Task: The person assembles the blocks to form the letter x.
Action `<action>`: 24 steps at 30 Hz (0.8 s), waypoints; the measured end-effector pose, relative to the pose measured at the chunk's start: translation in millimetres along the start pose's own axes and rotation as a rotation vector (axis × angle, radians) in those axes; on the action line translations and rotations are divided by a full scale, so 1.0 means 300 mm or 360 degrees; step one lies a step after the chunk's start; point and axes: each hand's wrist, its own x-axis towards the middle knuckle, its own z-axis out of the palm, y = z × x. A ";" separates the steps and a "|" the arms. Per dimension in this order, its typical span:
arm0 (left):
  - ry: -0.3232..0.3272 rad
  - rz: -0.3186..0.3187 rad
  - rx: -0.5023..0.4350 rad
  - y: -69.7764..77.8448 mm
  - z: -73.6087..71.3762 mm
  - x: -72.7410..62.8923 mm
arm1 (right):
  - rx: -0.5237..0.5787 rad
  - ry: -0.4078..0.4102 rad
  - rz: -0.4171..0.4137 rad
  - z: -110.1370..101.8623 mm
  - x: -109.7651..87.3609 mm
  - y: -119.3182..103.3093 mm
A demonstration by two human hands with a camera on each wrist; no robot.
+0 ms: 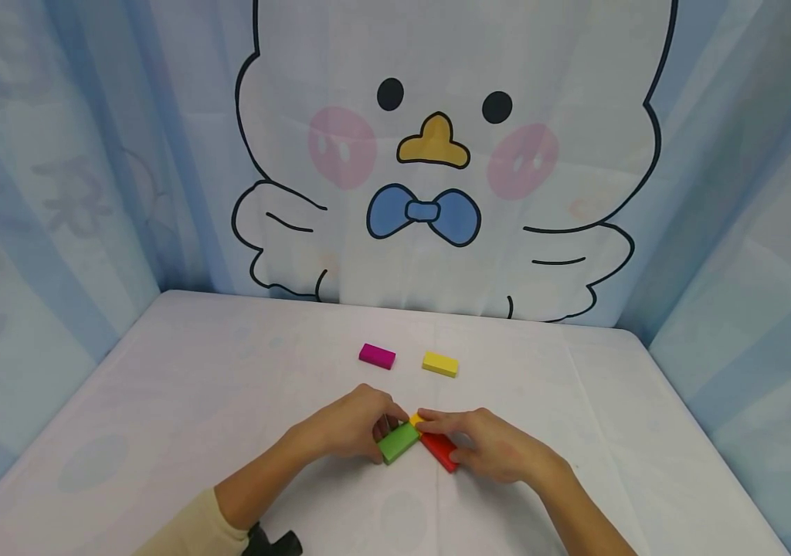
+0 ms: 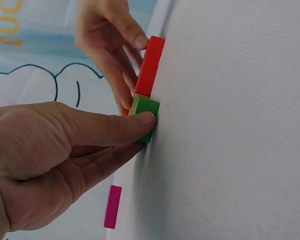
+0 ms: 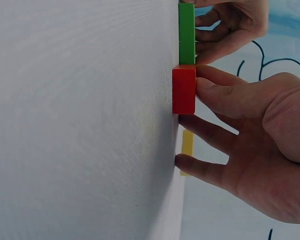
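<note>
In the head view my left hand (image 1: 350, 421) pinches a green block (image 1: 399, 442) between thumb and fingers. My right hand (image 1: 493, 445) grips a red block (image 1: 440, 452), its thumb at the near end and its index finger reaching over the far end. The two blocks lie flat on the table, slanting toward each other. At their far ends sits an orange block (image 1: 415, 420), mostly hidden by the right fingers. Seen from the left wrist, the left thumb presses the end of the green block (image 2: 148, 106). In the right wrist view, two right fingers spread beside the red block (image 3: 184, 91).
Farther back on the white-covered table (image 1: 194, 371) lie a magenta block (image 1: 377, 356) and a yellow block (image 1: 440, 364), side by side with a gap. A curtain (image 1: 437, 255) with a cartoon bird stands behind the table's back edge. A black object (image 1: 273, 543) shows by the left sleeve.
</note>
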 end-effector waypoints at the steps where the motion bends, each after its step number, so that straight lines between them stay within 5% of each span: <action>1: -0.0001 -0.0001 -0.0005 0.000 0.000 0.000 | 0.0000 0.0000 0.0001 0.000 0.000 0.000; 24: -0.0015 0.0012 -0.0005 0.002 -0.007 -0.001 | -0.0015 -0.0009 0.0001 -0.002 0.003 -0.009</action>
